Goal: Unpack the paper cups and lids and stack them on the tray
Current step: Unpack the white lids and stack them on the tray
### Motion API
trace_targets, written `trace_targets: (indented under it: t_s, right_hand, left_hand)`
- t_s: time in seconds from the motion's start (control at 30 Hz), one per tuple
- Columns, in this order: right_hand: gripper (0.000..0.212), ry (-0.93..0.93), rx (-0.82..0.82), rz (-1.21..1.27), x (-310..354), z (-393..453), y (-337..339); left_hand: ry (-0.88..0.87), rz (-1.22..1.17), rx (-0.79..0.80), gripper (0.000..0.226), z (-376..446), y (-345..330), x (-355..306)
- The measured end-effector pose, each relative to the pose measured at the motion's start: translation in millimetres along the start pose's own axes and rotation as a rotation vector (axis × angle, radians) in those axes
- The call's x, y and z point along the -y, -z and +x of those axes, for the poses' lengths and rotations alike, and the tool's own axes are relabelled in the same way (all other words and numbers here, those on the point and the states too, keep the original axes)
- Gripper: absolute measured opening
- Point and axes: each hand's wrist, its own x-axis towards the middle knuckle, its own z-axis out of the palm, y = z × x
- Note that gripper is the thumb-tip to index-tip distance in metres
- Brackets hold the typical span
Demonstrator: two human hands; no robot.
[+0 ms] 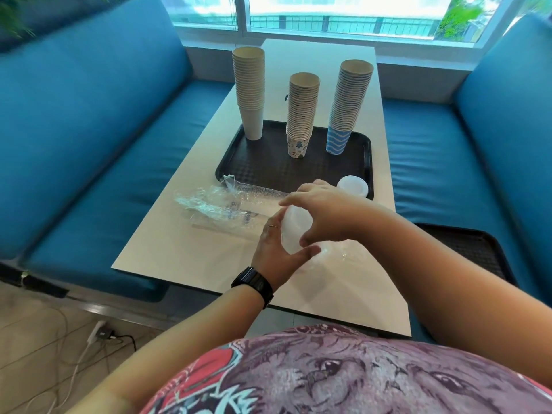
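Nearest the camera, above the front part of the white table (185, 252), both hands close on a stack of white plastic lids (291, 234). The left hand (276, 249), with a black watch (254, 283) on its wrist and a ring on one finger, curls round the stack's left side, thumb underneath. The right hand (322, 216) grips the same stack from the right and above, fingers bent over its top. Some clear wrapping seems to cling under the lids, though the blur makes this hard to tell.

Taking the black tray (268, 171) as landmark: the held lids sit just in front of its near edge. A crumpled clear plastic sleeve (215, 204) lies on the table along that near edge, its far end lapping over the tray's front left rim. A short stack of white lids (352, 186) already rests in the tray's near right corner, just beyond the right hand.

Toward the tray's far side stand three upright stacks of paper cups: a plain white stack (249, 91) at far left, a shorter stack with tree prints (301, 115) in the middle, and a blue-and-white wavy stack (346, 106) at right.

A second dark tray (466, 249) lies on the blue bench seat (433, 162) to the right of the table.
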Motion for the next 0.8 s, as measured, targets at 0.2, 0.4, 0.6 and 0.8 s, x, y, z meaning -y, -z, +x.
trace_targets:
  t_s: [0.2, 0.4, 0.6, 0.8]
  right_hand:
    - [0.076, 0.002, -0.031, 0.056, -2, -2, 2]
    - [0.068, -0.013, -0.086, 0.304, -10, -8, 8]
    - [0.048, -0.021, -0.144, 0.674, -31, -13, 15]
    - [0.043, -0.099, -0.277, 1.012, -68, -17, 17]
  left_hand:
    - [0.000, 0.005, 0.010, 0.096, -1, 0, -2]
    - [-0.038, -0.032, -0.030, 0.090, -1, 1, 0]
    - [-0.080, -0.043, -0.062, 0.081, 0, 0, 3]
    - [-0.066, -0.038, -0.059, 0.083, 3, -3, 9]
